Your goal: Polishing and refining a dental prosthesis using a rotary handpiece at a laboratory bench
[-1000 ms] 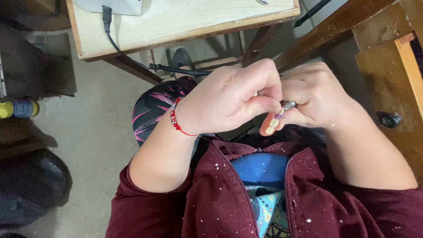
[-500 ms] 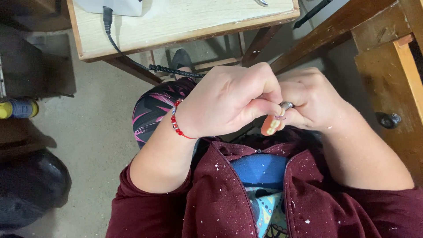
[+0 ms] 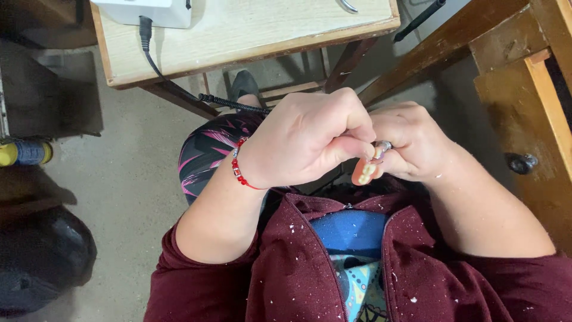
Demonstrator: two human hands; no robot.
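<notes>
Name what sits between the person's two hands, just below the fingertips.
In the head view, a small pink piece with pale teeth, like a denture part, sits pinched between the left hand and right hand, under a metal tool tip.

Bare concrete floor (image 3: 131, 155), grey, evenly lit. Light wooden worktop (image 3: 250, 36) at top on dark wood legs, white box (image 3: 149, 11) at its edge with a black cable (image 3: 179, 83) trailing down. Worn brown wooden bench (image 3: 524, 89) at right, round knob (image 3: 521, 162) on its front. Dark bag (image 3: 42, 256) lower left; yellow-and-blue can (image 3: 24, 152) lies at left.
</notes>
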